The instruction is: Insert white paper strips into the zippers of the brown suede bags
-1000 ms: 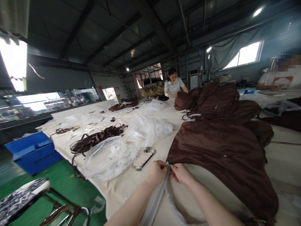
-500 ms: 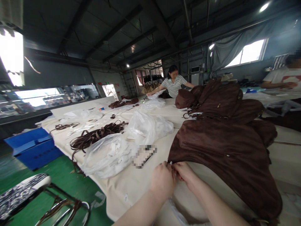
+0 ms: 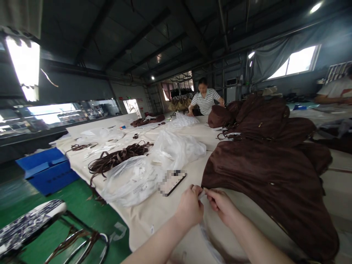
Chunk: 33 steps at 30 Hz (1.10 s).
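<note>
A large dark brown soft bag with a zipped edge lies flat on the table, its left tip reaching up to my hands. My left hand is closed, and a small white tag pokes out from its fingers. Close beside it, my right hand is pinched at the bag's tip and the tag's end. What lies between the right fingertips is hidden. A phone rests just beyond my left hand.
Clear plastic bags and a heap of brown straps cover the table's left side. More brown bags are piled behind. A co-worker stands at the far end. A blue box and a patterned stool are left.
My hands have drawn slightly apart, and more of the white tag shows between them. The co-worker's outstretched arm has come down and in. The view has shifted a little left.
</note>
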Motion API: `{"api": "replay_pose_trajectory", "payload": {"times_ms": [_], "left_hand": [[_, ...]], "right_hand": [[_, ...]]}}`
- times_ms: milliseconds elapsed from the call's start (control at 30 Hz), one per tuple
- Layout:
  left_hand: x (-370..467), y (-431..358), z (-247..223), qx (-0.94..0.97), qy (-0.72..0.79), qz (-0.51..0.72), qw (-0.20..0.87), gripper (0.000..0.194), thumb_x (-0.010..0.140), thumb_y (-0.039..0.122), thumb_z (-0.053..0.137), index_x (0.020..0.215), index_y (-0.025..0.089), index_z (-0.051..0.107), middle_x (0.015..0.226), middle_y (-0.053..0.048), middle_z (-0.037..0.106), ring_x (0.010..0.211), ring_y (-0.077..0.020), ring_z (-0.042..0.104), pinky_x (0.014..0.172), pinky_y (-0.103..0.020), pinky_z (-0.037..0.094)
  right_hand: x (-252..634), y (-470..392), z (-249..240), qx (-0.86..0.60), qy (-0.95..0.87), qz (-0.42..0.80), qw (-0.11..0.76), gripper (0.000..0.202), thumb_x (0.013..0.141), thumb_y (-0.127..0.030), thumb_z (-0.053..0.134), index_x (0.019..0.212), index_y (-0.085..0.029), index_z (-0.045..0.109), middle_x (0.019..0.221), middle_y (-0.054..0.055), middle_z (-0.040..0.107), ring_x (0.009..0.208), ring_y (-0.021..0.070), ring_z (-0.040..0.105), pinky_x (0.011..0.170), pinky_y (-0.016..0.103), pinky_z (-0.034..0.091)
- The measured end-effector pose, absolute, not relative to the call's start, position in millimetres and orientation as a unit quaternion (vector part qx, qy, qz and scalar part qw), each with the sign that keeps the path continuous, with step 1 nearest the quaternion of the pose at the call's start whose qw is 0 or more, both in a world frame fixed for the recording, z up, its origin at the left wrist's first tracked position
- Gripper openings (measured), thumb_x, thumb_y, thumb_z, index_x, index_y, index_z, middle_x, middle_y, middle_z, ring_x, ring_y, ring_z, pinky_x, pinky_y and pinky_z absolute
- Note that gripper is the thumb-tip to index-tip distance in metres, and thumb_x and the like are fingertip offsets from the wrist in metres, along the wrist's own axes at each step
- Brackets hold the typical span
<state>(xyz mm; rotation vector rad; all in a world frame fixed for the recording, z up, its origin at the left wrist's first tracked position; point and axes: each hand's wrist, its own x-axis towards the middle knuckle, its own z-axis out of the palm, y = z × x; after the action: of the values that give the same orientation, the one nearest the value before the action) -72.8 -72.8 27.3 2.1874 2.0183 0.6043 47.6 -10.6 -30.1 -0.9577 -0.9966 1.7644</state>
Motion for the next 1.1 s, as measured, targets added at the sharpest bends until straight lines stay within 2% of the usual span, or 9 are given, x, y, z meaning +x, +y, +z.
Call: {"api": "replay_pose_trajectory", "payload": {"times_ms": [167, 267, 333, 467, 633, 800, 900, 1000, 1100], "left_hand": [[-82, -58, 48, 0.684, 0.656, 0.23, 0.223, 0.023, 0.075, 0.019, 0.048, 0.089, 0.015, 0.066, 0.076, -0.004, 0.066, 0.068, -0.0151, 0.057, 0.061, -0.023, 0.041], [-81, -51, 53, 0.661, 0.667, 0.204, 0.275, 0.035, 0.082, 0.037, 0.044, 0.079, 0.012, 0.068, 0.058, -0.003, 0.059, 0.054, -0.0139, 0.049, 0.053, -0.024, 0.035], [-82, -48, 50, 0.652, 0.663, 0.202, 0.308, 0.04, 0.082, 0.043, 0.044, 0.076, 0.012, 0.068, 0.052, 0.0, 0.051, 0.051, -0.0124, 0.042, 0.051, -0.024, 0.031], [-85, -43, 28, 0.618, 0.631, 0.253, 0.395, 0.035, 0.08, 0.044, 0.048, 0.073, 0.013, 0.063, 0.053, 0.004, 0.04, 0.051, -0.0096, 0.032, 0.049, -0.023, 0.025], [-93, -33, -5, 0.614, 0.575, 0.274, 0.466, 0.033, 0.079, 0.045, 0.047, 0.074, 0.014, 0.058, 0.054, 0.005, 0.037, 0.051, -0.0087, 0.029, 0.049, -0.023, 0.023], [-99, -33, -10, 0.604, 0.529, 0.292, 0.519, 0.05, 0.073, 0.064, 0.048, 0.078, 0.015, 0.054, 0.053, 0.007, 0.033, 0.05, -0.0088, 0.026, 0.049, -0.022, 0.02], [-105, -30, -10, 0.616, 0.52, 0.269, 0.527, 0.053, 0.072, 0.068, 0.048, 0.08, 0.016, 0.053, 0.056, 0.006, 0.036, 0.052, -0.01, 0.029, 0.051, -0.022, 0.024], [-110, -24, -13, 0.643, 0.502, 0.258, 0.518, 0.052, 0.07, 0.068, 0.048, 0.077, 0.017, 0.053, 0.063, 0.003, 0.045, 0.06, -0.013, 0.038, 0.058, -0.023, 0.031], [-113, -23, -17, 0.664, 0.504, 0.246, 0.494, 0.046, 0.073, 0.063, 0.047, 0.074, 0.018, 0.052, 0.065, 0.003, 0.047, 0.064, -0.0144, 0.041, 0.062, -0.022, 0.033]], "right_hand": [[47, -14, -25, -0.34, -0.336, 0.744, 0.467, 0.036, 0.053, -0.043, 0.078, 0.062, -0.016, 0.055, 0.049, -0.007, 0.043, 0.037, 0.0021, 0.022, 0.038, 0.02, 0.008], [47, -14, -25, -0.336, -0.34, 0.733, 0.484, 0.038, 0.051, -0.042, 0.08, 0.06, -0.016, 0.054, 0.049, -0.007, 0.043, 0.038, 0.0022, 0.022, 0.038, 0.021, 0.009], [47, -14, -26, -0.343, -0.363, 0.713, 0.493, 0.039, 0.053, -0.045, 0.079, 0.058, -0.016, 0.053, 0.048, -0.007, 0.043, 0.038, 0.0028, 0.022, 0.039, 0.021, 0.009], [48, -11, -30, -0.372, -0.426, 0.659, 0.496, 0.042, 0.056, -0.053, 0.074, 0.059, -0.016, 0.055, 0.047, -0.006, 0.043, 0.038, 0.0039, 0.021, 0.039, 0.023, 0.009], [49, -3, -38, -0.42, -0.539, 0.578, 0.446, 0.044, 0.065, -0.059, 0.062, 0.055, -0.018, 0.053, 0.045, -0.004, 0.044, 0.037, 0.0054, 0.023, 0.038, 0.023, 0.013], [60, -7, -17, -0.473, -0.603, 0.513, 0.387, 0.03, 0.076, -0.044, 0.059, 0.067, -0.016, 0.064, 0.052, -0.002, 0.055, 0.037, 0.0072, 0.037, 0.037, 0.021, 0.024], [81, -26, 16, -0.504, -0.642, 0.455, 0.357, 0.018, 0.077, -0.034, 0.061, 0.083, -0.018, 0.069, 0.062, -0.001, 0.063, 0.046, 0.009, 0.049, 0.046, 0.02, 0.037], [114, -67, 51, -0.511, -0.722, 0.297, 0.359, 0.019, 0.081, -0.029, 0.058, 0.095, -0.021, 0.068, 0.076, 0.001, 0.068, 0.064, 0.0122, 0.058, 0.061, 0.022, 0.045], [166, -115, 69, -0.571, -0.705, 0.168, 0.386, 0.019, 0.083, -0.027, 0.054, 0.096, -0.021, 0.066, 0.085, 0.004, 0.069, 0.07, 0.014, 0.061, 0.065, 0.023, 0.047]]}}
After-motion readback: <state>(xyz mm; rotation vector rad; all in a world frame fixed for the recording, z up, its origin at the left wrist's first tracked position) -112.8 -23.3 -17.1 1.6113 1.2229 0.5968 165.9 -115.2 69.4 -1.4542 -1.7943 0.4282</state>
